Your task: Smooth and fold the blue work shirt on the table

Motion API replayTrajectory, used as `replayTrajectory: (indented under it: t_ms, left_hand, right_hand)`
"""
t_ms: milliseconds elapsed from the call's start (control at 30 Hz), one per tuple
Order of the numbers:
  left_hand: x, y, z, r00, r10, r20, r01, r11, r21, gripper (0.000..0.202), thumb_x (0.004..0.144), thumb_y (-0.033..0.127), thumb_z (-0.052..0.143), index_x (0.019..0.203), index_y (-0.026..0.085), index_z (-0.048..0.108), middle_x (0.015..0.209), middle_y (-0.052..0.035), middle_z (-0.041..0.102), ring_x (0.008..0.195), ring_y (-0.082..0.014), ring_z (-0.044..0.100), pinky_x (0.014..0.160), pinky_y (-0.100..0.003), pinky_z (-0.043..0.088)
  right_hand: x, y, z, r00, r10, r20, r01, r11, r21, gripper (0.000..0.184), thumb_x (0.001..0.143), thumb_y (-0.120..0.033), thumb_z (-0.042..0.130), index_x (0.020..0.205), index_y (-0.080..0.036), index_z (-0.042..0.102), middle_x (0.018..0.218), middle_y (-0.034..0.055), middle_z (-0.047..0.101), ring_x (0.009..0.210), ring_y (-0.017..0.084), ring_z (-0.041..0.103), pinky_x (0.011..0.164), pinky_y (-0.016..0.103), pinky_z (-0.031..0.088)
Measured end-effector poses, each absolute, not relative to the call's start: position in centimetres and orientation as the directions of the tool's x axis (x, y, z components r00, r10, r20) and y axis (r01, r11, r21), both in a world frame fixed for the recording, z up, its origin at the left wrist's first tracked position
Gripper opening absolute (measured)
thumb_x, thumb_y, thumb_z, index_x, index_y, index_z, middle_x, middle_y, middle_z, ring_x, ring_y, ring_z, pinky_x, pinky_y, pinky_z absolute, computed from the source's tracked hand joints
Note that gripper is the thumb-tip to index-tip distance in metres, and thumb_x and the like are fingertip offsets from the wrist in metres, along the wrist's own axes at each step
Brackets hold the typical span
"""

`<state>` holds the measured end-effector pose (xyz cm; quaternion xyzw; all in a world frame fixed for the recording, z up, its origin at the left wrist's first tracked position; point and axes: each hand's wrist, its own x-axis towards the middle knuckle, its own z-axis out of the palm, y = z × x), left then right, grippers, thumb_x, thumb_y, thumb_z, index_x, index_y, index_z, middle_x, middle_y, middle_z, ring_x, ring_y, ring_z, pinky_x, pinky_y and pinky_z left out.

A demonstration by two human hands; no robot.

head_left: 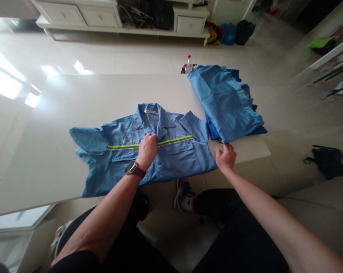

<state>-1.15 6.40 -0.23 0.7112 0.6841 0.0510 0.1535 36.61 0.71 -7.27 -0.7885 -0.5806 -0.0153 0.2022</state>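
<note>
A light blue short-sleeved work shirt (pixel 177 155) with a yellow reflective stripe lies front-up on the white table (pixel 46 151), collar pointing away from me. My left hand (pixel 147 149), with a brown-strapped watch on the wrist, rests curled on the shirt's front at the stripe, pinching the placket fabric. My right hand (pixel 226 156) sits at the shirt's right edge near the table's front edge, fingers curled onto the cloth of that side. A stack of folded blue garments (pixel 225 102) lies on the table's right end, just beyond my right hand.
A small bottle with a red cap (pixel 189 64) stands past the table's far edge. A white low cabinet (pixel 103 17) and bags (pixel 234 32) line the far wall. A black bag (pixel 328 161) lies on the floor at right. My legs and shoes show below the table.
</note>
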Motion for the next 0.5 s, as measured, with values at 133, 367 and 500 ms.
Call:
replayTrajectory:
  t_ms: [133, 367, 500]
  left_hand:
    - [-1.13, 6.47, 0.26, 0.066, 0.989, -0.135, 0.961, -0.027, 0.276, 0.024, 0.096, 0.013, 0.047, 0.096, 0.019, 0.071, 0.110, -0.0134, 0.069, 0.093, -0.0268, 0.067, 0.080, -0.036, 0.046]
    - [-0.95, 6.36, 0.59, 0.065, 0.990, -0.125, 0.961, -0.028, 0.274, 0.025, 0.093, 0.011, 0.049, 0.092, 0.019, 0.072, 0.109, -0.0126, 0.070, 0.095, -0.0270, 0.067, 0.082, -0.036, 0.048]
    - [-0.90, 6.39, 0.75, 0.057, 0.989, -0.135, 0.962, -0.019, 0.271, 0.025, 0.092, 0.011, 0.048, 0.090, 0.020, 0.071, 0.108, -0.0128, 0.070, 0.096, -0.0268, 0.066, 0.083, -0.036, 0.049]
  right_hand:
    - [36.59, 0.70, -7.25, 0.328, 0.910, 0.255, 0.923, -0.251, -0.291, 0.042, 0.087, -0.027, 0.047, 0.121, -0.015, 0.068, 0.127, 0.0201, 0.070, 0.124, 0.035, 0.055, 0.096, 0.048, 0.040]
    - [36.64, 0.70, -7.36, 0.325, 0.908, 0.265, 0.925, -0.246, -0.289, 0.041, 0.088, -0.026, 0.047, 0.120, -0.014, 0.070, 0.126, 0.0209, 0.070, 0.123, 0.035, 0.055, 0.096, 0.047, 0.041]
    - [36.68, 0.68, -7.42, 0.323, 0.905, 0.276, 0.925, -0.240, -0.293, 0.041, 0.087, -0.026, 0.048, 0.120, -0.015, 0.070, 0.127, 0.0206, 0.070, 0.123, 0.035, 0.055, 0.097, 0.047, 0.041]
